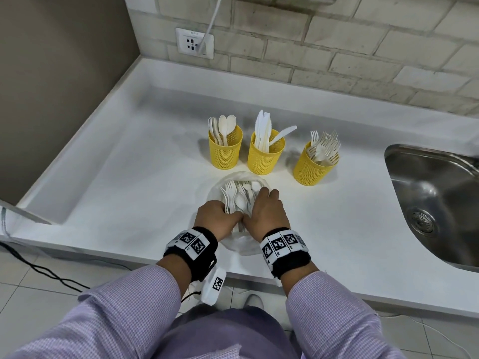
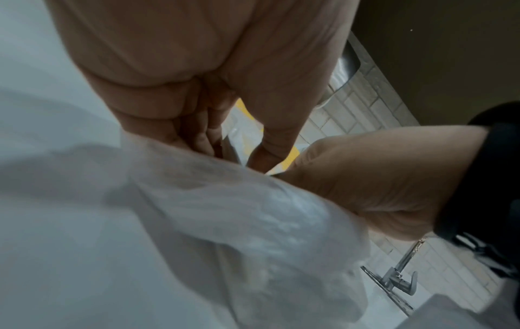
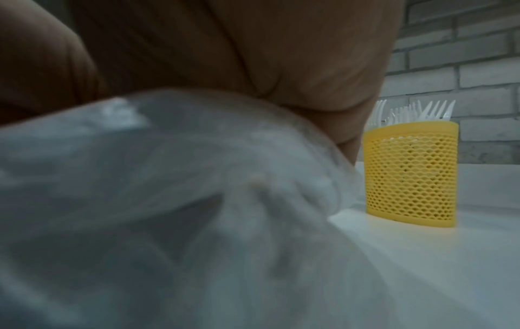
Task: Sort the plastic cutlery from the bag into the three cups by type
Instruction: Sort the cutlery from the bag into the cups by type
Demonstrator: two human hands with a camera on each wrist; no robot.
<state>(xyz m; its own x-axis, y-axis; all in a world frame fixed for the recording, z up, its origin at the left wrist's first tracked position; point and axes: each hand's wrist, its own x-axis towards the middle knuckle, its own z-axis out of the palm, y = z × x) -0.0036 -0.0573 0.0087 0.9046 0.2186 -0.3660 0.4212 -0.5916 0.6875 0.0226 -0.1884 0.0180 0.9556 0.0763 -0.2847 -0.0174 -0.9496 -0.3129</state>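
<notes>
Both hands – left hand (image 1: 216,216), right hand (image 1: 267,211) – curl into the clear crinkled plastic bag (image 1: 242,246) of white plastic cutlery (image 1: 237,196) on the white worktop (image 1: 129,177); exact grip unclear.

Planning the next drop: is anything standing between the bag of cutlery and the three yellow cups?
Nothing visible does. The bag lies just in front of the spoon cup, knife cup and fork cup, with only bare counter between. Both hands are at the bag.
</notes>
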